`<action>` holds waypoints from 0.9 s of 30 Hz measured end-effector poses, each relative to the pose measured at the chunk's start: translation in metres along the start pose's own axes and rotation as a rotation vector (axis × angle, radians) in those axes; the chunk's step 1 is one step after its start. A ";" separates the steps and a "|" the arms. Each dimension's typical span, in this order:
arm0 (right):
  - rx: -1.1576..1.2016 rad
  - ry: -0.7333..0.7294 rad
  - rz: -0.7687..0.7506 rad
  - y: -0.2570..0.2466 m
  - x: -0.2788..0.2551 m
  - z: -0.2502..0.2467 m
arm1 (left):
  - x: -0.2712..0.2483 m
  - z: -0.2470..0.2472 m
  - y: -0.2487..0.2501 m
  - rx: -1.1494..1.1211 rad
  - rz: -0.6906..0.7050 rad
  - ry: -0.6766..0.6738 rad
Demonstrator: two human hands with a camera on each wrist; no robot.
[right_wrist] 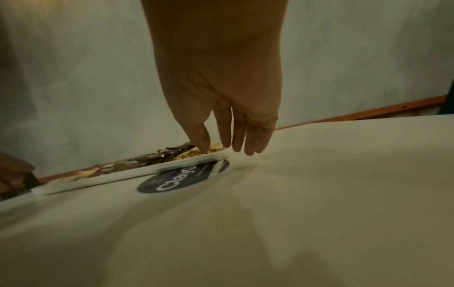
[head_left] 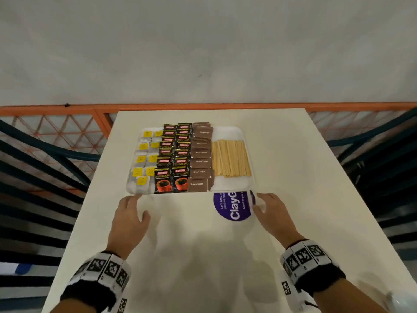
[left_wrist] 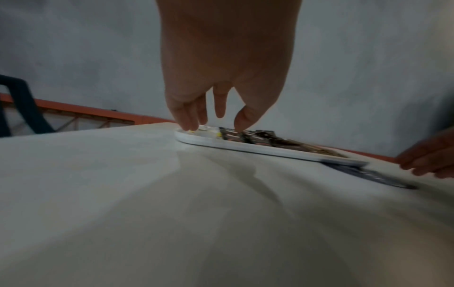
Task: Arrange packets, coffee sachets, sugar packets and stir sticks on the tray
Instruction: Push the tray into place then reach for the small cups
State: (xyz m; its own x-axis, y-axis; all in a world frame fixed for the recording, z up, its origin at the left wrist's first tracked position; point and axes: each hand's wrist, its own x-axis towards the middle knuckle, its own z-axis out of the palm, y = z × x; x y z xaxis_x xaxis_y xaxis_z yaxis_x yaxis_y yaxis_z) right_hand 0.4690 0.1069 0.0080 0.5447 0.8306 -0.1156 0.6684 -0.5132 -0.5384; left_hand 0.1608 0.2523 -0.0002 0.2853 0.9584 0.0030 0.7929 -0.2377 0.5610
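Resting on the white table, the white tray carries four groups left to right: yellow-tagged packets, black coffee sachets, brown sugar packets, stir sticks. Left hand and right hand sit at the tray's near corners, fingers relaxed. A purple round sticker lies partly under the tray.

Left wrist: left hand fingers straight, tips at the tray corner; contact unclear, blurred.

Right wrist: right hand fingers straight together, tips at the tray edge above the sticker.
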 end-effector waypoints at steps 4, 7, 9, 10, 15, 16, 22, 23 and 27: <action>0.079 0.041 0.031 0.012 -0.057 -0.011 | -0.039 0.019 0.024 -0.074 0.241 -0.102; 0.095 0.044 0.069 0.030 -0.101 -0.024 | -0.074 0.036 0.043 -0.149 0.379 -0.266; 0.081 0.055 0.101 0.045 -0.131 -0.036 | -0.095 0.049 0.058 -0.181 0.427 -0.376; 0.074 0.068 0.122 0.054 -0.147 -0.043 | -0.104 0.056 0.066 -0.189 0.457 -0.424; -0.061 0.318 0.202 0.102 -0.216 -0.082 | -0.141 0.090 0.121 -0.181 0.589 -0.597; -0.104 0.379 0.236 0.111 -0.228 -0.090 | -0.147 0.097 0.134 -0.181 0.612 -0.611; -0.272 0.262 0.569 0.171 -0.271 -0.112 | -0.181 0.135 0.223 -0.144 0.789 -0.691; -0.252 0.207 0.601 0.178 -0.274 -0.114 | -0.186 0.139 0.237 -0.134 0.824 -0.698; -0.086 0.097 0.562 0.190 -0.276 -0.116 | -0.204 0.152 0.287 -0.102 0.946 -0.706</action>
State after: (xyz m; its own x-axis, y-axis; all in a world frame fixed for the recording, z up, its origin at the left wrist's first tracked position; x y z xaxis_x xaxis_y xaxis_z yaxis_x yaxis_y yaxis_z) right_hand 0.5042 -0.2444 0.0343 0.8692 0.4040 -0.2851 0.2995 -0.8889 -0.3466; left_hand 0.4117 -0.0359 0.0341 0.9948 0.1013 0.0127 0.0693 -0.7615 0.6445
